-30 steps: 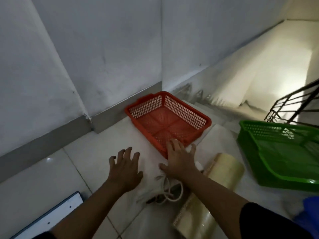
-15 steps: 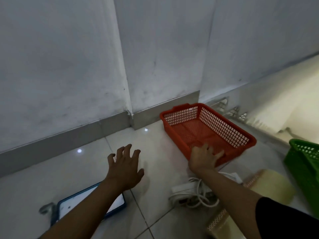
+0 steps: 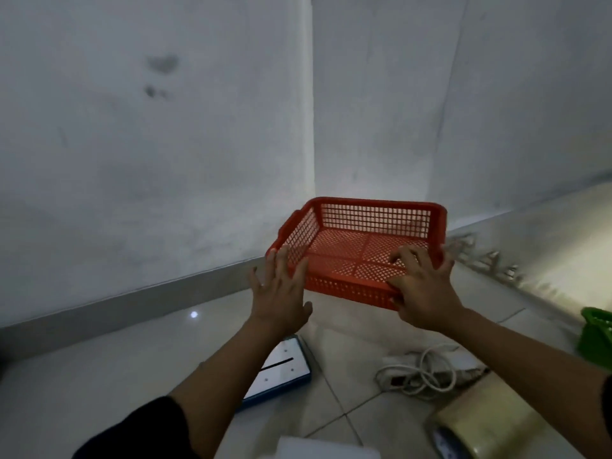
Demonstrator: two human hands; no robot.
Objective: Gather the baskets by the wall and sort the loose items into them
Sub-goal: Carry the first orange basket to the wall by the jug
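Orange basket [image 3: 364, 246] aloft — right hand [image 3: 422, 289] gripping, left hand [image 3: 281, 289] flat alongside.

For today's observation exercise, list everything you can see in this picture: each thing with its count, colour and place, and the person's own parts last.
Orange basket: one, orange mesh plastic, held up in front of the wall corner, nothing visible inside.
Green basket: one, green, right edge of view, mostly cut off.
White cable bundle: one, white, on the floor tiles at lower right.
Tape roll: one, clear yellowish, on the floor at bottom right.
Blue-edged panel: one, white face with blue rim, on the floor under the left forearm.
White object: one, bottom edge; too cropped to identify.
Left hand: one, fingers straight against the basket's left near corner.
Right hand: one, grips the basket's near right rim.
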